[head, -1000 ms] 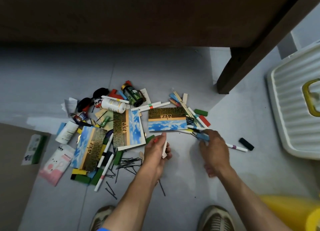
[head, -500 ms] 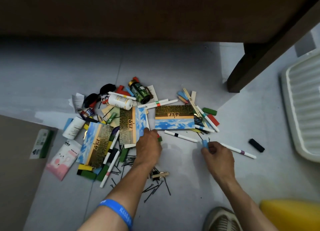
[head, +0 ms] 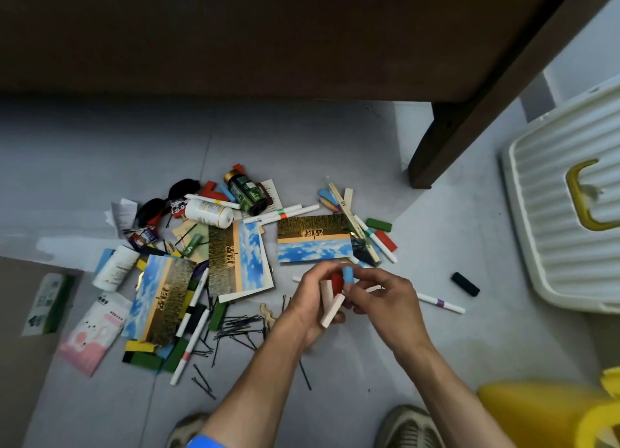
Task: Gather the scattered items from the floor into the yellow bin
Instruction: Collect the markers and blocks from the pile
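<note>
Both hands meet above the floor in the middle of the view. My left hand point(head: 310, 301) grips two white blocks point(head: 330, 308) and a red block point(head: 337, 281). My right hand point(head: 379, 296) pinches a light blue block point(head: 348, 275) against that bundle. Just beyond the hands lies the scattered pile: picture cards point(head: 313, 238), white markers point(head: 441, 302), a green bottle point(head: 245, 192), a white bottle point(head: 209, 214), coloured blocks and black hairpins point(head: 235, 330). The yellow bin point(head: 550, 414) stands at the bottom right corner.
A white ribbed lid with a yellow handle point(head: 563, 233) lies at the right. A dark table leg point(head: 432, 152) stands behind the pile. A black block point(head: 465, 284) lies apart on the right. My shoes point(head: 407, 426) are at the bottom edge.
Both hands have lifted off the floor and come together. The right hand brought the light blue block to the left hand, which now holds white and red blocks.
</note>
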Available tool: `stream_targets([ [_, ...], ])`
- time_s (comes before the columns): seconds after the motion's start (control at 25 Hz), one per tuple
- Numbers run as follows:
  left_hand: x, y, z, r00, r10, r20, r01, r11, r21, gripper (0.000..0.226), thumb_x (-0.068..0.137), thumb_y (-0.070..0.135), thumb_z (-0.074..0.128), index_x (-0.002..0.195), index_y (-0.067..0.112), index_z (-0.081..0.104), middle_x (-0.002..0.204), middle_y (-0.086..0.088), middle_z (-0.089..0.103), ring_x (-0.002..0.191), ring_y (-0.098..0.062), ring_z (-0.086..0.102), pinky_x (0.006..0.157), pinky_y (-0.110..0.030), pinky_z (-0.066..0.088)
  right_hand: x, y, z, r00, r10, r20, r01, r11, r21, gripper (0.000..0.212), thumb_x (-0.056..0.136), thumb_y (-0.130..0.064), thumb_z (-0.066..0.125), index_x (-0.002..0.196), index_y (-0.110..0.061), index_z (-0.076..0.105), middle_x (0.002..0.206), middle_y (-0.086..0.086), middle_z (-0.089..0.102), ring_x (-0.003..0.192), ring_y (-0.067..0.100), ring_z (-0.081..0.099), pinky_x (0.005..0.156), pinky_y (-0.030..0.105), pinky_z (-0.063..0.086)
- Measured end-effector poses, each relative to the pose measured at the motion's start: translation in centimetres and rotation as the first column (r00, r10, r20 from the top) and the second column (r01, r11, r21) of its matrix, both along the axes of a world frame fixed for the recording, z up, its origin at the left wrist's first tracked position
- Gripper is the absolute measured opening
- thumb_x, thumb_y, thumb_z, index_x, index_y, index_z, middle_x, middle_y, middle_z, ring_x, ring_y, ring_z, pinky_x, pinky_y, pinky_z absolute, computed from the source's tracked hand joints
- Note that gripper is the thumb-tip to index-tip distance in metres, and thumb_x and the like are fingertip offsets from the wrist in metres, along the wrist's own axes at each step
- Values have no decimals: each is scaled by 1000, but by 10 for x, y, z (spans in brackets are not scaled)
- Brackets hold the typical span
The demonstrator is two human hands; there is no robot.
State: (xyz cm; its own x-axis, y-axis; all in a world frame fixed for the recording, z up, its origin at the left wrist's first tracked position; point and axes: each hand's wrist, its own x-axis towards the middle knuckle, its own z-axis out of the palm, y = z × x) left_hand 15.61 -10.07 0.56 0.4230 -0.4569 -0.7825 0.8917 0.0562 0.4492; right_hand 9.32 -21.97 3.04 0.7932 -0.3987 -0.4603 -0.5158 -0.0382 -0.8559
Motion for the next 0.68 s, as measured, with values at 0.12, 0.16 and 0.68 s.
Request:
stream_targets([
  [0.12,-1,-10,-3,998,35,48,-41,991,130,30,83,47,67,79,17,74,71,-4,63,53,-12,54,42,-20,33,6,-7,-1,981,188,42,-183,977,-110,10,85,-28,71,91,-34,77,81,-17,73,73,7,70,66,27,58],
  [0.16,-1,-11,-5,996,69,47,-75,988,134,27,83,43,69,80,17,72,70,-4,62,52,-12,53,39,-19,31,9,-12,-4,983,177,54,-170,979,-115,9,87,-29,69,87,-33,77,80,-17,72,72,8,70,66,29,59],
  [0.68,-12,29,-22,910,385,-156,-372,922,107,25,82,14,72,104,6,64,75,-11,66,59,-19,62,53,-29,55,35,-27,-75,860,423,-285,-448,360,-818,49,87,-7,57,135,-18,53,136,11,50,108,34,55,80,42,54],
])
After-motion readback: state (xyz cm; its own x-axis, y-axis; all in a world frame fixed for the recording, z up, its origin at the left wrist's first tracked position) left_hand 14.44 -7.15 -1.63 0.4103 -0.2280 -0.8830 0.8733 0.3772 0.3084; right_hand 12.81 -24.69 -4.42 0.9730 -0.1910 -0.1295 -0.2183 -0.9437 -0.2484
